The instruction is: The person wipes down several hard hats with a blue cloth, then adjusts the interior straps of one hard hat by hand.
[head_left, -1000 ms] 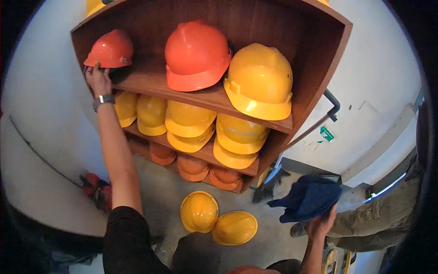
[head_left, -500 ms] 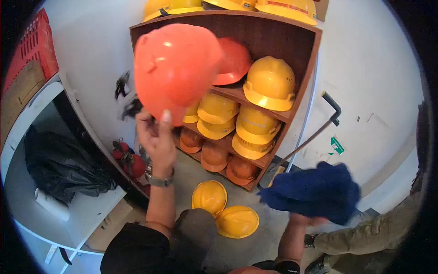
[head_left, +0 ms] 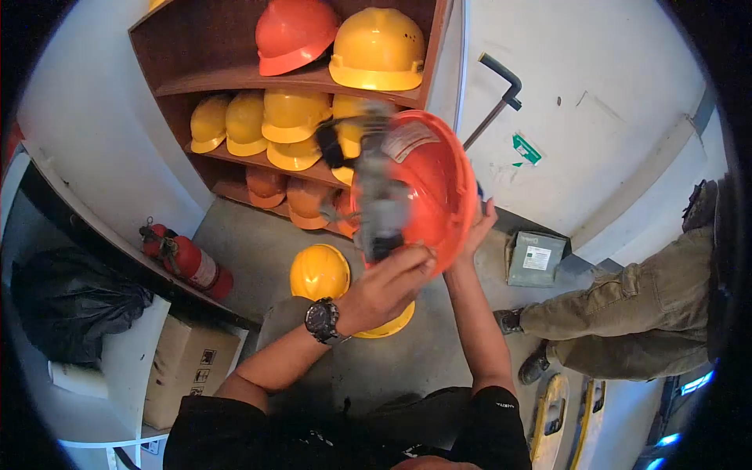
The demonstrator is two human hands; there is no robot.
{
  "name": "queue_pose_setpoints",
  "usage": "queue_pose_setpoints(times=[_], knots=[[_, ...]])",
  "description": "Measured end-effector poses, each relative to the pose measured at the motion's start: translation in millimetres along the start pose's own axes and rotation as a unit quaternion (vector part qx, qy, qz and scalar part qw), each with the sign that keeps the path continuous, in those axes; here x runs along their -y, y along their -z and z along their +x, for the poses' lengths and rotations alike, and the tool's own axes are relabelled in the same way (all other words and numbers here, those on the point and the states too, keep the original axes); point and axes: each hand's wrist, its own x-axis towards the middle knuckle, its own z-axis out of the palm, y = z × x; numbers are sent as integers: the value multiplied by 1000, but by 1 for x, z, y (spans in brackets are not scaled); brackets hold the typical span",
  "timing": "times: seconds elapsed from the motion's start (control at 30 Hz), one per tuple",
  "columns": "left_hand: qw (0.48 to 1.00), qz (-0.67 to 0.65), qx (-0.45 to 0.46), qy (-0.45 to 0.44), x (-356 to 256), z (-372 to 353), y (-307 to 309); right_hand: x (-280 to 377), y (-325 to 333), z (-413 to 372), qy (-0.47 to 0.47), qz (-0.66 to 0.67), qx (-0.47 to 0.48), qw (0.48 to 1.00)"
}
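A red-orange hard hat point(head_left: 446, 176) is tipped with its hollow inside facing me. My left hand point(head_left: 388, 290), wearing a dark watch, grips its lower rim. The grey and black head harness point(head_left: 380, 188) hangs loose at the left of the shell, smeared by motion. Behind the right side of the hat is my right hand point(head_left: 479, 231), fingers bent near the rim. A sliver of dark blue cloth point(head_left: 479, 189) shows by those fingers; the rest is hidden by the shell. On the floor below, one yellow hard hat point(head_left: 319, 270) shows, and another point(head_left: 392, 323) is partly behind my left hand.
A wooden shelf point(head_left: 227, 82) holds several yellow, red and orange hard hats. Red fire extinguishers point(head_left: 188, 258) stand left, near a cardboard box point(head_left: 188, 364). A person's legs point(head_left: 627, 309) are at right, by a grey box point(head_left: 535, 258). A rod with a bent handle point(head_left: 501, 86) leans on the wall.
The hard hat has come down and right from in front of the shelf, turning its inside toward me. My right hand, with the cloth, has moved up behind it. The view has tilted downward.
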Motion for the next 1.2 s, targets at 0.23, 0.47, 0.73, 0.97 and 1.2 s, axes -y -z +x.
queue_pose_setpoints(times=[0.23,0.47,0.73,0.97,1.2], knots=[[986,79,129,-63,8,-10,-4,-11,36,24,3,-85,81,993],[983,131,98,-78,26,-9,10,17,-10,10,111,-304,-25,946],[958,171,206,-107,33,-22,13,71,-34,-14,52,-571,115,811],[963,143,185,-134,32,-22,-4,92,-44,-21,123,-644,97,749],[973,227,-24,28,14,-6,-13,110,-28,-13,163,-637,74,749]])
